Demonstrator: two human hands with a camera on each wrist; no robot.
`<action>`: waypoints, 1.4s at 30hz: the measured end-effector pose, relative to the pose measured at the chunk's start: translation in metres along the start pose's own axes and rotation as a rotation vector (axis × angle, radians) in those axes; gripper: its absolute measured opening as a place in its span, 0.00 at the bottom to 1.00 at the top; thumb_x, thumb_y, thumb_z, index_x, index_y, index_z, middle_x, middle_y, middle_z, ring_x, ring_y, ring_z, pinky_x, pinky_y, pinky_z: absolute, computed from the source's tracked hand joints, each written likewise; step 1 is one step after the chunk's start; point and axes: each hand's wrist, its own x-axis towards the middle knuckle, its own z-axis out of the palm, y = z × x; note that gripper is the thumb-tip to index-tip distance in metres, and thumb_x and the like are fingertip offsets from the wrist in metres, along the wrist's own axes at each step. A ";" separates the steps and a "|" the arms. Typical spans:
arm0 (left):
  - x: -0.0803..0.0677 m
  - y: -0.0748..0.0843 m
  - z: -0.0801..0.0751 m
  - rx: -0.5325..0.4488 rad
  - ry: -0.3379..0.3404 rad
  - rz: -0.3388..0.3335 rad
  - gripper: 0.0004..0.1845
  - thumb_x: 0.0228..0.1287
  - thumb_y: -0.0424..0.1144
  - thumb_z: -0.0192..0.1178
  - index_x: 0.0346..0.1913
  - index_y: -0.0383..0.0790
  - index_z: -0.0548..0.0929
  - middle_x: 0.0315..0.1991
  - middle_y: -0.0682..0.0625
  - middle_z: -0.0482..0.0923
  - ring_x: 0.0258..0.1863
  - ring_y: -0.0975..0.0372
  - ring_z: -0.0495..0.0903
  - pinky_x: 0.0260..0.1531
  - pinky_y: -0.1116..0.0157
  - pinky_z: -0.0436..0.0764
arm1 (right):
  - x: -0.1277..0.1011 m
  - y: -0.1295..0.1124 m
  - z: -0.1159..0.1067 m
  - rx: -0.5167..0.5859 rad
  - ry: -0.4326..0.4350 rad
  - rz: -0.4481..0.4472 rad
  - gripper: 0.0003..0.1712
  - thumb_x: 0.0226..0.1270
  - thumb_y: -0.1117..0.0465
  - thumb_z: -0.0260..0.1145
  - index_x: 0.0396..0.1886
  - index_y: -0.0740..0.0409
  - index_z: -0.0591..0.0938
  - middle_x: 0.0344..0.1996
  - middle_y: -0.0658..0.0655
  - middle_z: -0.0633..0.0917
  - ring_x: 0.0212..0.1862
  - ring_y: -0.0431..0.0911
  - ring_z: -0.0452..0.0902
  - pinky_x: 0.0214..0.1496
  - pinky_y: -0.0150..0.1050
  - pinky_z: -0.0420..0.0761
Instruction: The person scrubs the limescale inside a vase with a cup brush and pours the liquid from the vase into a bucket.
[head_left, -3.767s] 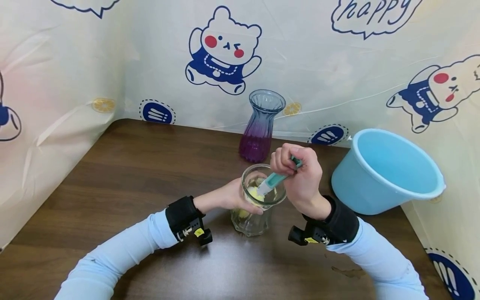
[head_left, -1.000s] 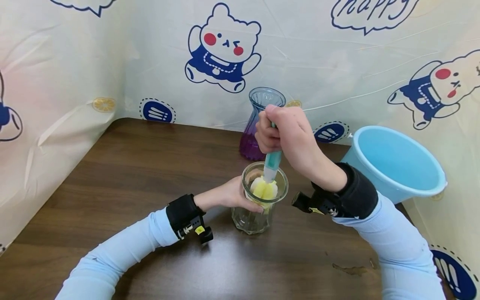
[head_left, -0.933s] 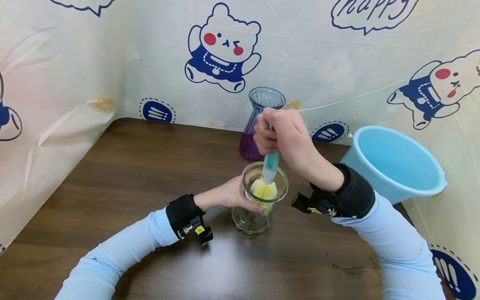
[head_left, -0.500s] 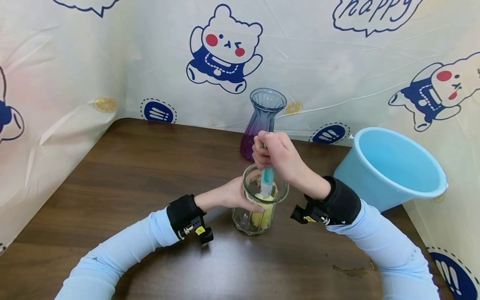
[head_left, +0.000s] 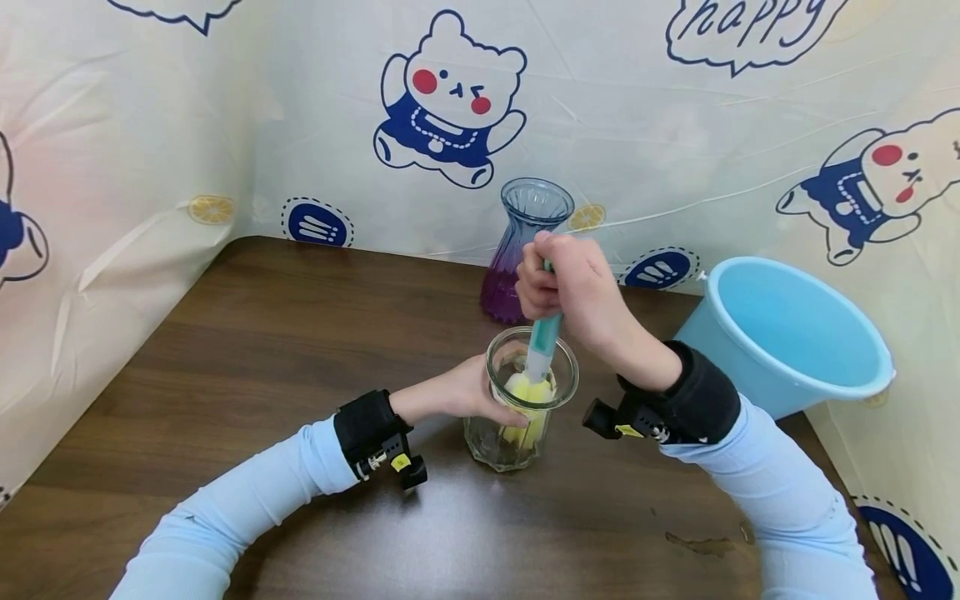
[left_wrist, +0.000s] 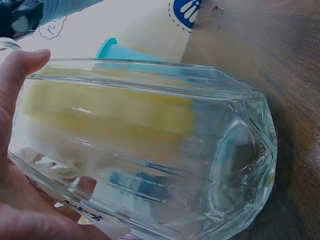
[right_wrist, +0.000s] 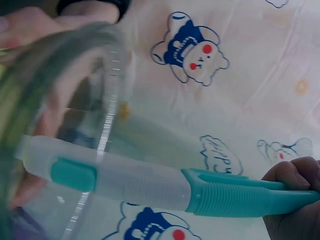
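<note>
My left hand (head_left: 480,390) grips a clear glass vase (head_left: 498,454) round its neck as it stands on the table. In my right hand (head_left: 577,292) is a bottle brush (head_left: 544,335), its teal handle held in curled fingers above the rim. The brush's yellow and white sponge head (head_left: 527,390) sits inside the vase, in the upper to middle part. Through the glass wall in the left wrist view, the sponge (left_wrist: 110,107) shows as a blurred yellow and pale band. The right wrist view shows the white and teal shaft (right_wrist: 140,182) passing through the blurred rim.
A blue-to-purple glass vase (head_left: 517,242) stands behind, partly covered by my right hand. On the right is a light blue bucket (head_left: 720,350). A printed cloth (head_left: 315,108) hangs behind the brown table (head_left: 285,333). A wet patch (head_left: 699,544) lies front right.
My right hand has moved the brush down deeper into the vase, then partway up again over the last second. My left hand keeps its grip on the vase in the same spot.
</note>
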 end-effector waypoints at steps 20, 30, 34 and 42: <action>0.000 -0.002 0.001 -0.022 0.009 0.009 0.39 0.40 0.31 0.71 0.58 0.33 0.65 0.50 0.43 0.72 0.48 0.60 0.71 0.54 0.64 0.68 | -0.017 -0.037 -0.014 0.299 0.118 -0.207 0.22 0.64 0.61 0.32 0.08 0.53 0.49 0.07 0.47 0.50 0.10 0.37 0.46 0.13 0.32 0.45; 0.000 0.000 -0.001 0.017 0.015 -0.022 0.40 0.39 0.32 0.72 0.59 0.36 0.64 0.48 0.45 0.73 0.45 0.62 0.71 0.50 0.66 0.70 | -0.032 0.000 -0.002 0.221 0.114 -0.327 0.21 0.64 0.62 0.34 0.09 0.54 0.50 0.08 0.48 0.49 0.10 0.39 0.44 0.12 0.34 0.47; 0.001 -0.002 -0.001 0.005 0.010 0.003 0.39 0.40 0.32 0.72 0.58 0.35 0.64 0.49 0.45 0.72 0.44 0.63 0.71 0.49 0.66 0.70 | -0.034 0.017 0.001 0.190 0.146 -0.359 0.20 0.63 0.65 0.32 0.09 0.55 0.50 0.09 0.49 0.49 0.11 0.40 0.43 0.12 0.34 0.47; 0.002 -0.001 0.001 0.044 0.009 0.001 0.40 0.40 0.32 0.72 0.59 0.36 0.64 0.51 0.45 0.72 0.47 0.62 0.71 0.50 0.66 0.70 | -0.039 0.041 0.003 0.146 0.206 -0.369 0.19 0.61 0.69 0.29 0.10 0.56 0.50 0.09 0.51 0.49 0.11 0.41 0.43 0.11 0.36 0.48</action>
